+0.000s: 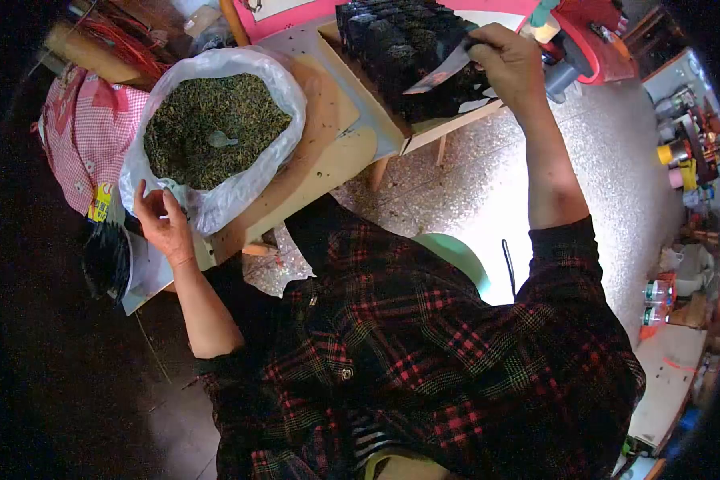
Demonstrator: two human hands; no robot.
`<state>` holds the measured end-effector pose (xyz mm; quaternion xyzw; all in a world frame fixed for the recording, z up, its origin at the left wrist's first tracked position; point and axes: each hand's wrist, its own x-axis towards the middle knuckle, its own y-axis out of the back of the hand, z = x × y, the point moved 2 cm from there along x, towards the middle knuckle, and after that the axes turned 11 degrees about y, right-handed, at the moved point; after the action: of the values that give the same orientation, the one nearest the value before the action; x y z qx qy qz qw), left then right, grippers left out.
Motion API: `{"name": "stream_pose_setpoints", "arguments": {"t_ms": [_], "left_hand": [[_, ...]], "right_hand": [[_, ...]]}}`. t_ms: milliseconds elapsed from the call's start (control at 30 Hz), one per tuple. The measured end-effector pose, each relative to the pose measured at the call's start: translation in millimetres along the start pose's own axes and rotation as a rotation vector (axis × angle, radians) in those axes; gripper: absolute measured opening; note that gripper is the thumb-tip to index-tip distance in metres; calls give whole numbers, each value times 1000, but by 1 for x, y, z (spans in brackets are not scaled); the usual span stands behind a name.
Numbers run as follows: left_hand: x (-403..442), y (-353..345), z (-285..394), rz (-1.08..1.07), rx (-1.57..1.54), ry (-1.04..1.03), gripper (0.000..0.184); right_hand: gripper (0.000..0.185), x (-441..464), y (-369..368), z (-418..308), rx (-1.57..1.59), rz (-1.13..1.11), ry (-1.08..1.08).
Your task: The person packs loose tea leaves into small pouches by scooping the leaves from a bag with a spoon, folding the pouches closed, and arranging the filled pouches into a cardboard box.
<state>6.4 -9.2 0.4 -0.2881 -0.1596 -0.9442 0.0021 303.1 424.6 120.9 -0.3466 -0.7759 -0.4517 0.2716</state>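
Note:
My right hand (510, 68), at the upper right, pinches the corner of a flat pouch (442, 78) with a shiny, see-through-looking face. It is above a cardboard box (412, 142) that holds a stack of black pouches (392, 40). At the left, my left hand (166, 224) has its fingers apart and curved, with nothing visible in them. It is beside the rim of a white plastic bag (284, 84), though I cannot tell whether it touches it. Dark green and brown dried leaves (208, 100) fill the bag, and a small clear scoop (222, 140) lies on them.
The bag and box stand on a tan table (336, 148) with loose bits scattered on it. A pink checked cloth (88, 140) lies left of the bag. Behind the box are pink-edged surfaces (288, 20). A green stool (456, 256) is below, and shelves of bottles line the right.

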Motion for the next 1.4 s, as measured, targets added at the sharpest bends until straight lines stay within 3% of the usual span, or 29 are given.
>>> {"name": "stream_pose_setpoints", "arguments": {"t_ms": [267,333,433,533,667,800,1033,1100,1200,1400], "left_hand": [[-16,-6,24,-25,190,-118,42],[-19,-12,35,-25,248,-140,41],[-23,-31,54,-113,187,-221,36],[-27,-64,92,-268,150,-281,31],[-33,-120,138,-404,190,-544,25],[-44,-179,177,-598,273,-592,43],[-79,-260,179,-703,508,-604,72],[-78,-274,176,-647,530,-543,89],[-77,-288,175,-731,548,-430,100],[-79,-293,177,-772,470,-395,103]], "right_hand": [[17,-11,-20,11,-218,-147,140],[18,-14,-27,11,-189,-189,38],[15,-24,-40,27,-417,-275,158],[15,-28,-49,34,-459,-271,105],[14,-28,-53,30,-518,-315,166],[7,-28,-59,28,-616,-368,239],[6,-33,-61,29,-589,-325,356],[3,-33,-60,25,-603,-338,336],[4,-34,-61,24,-599,-348,339],[20,-32,-49,15,-496,-258,309]]}}
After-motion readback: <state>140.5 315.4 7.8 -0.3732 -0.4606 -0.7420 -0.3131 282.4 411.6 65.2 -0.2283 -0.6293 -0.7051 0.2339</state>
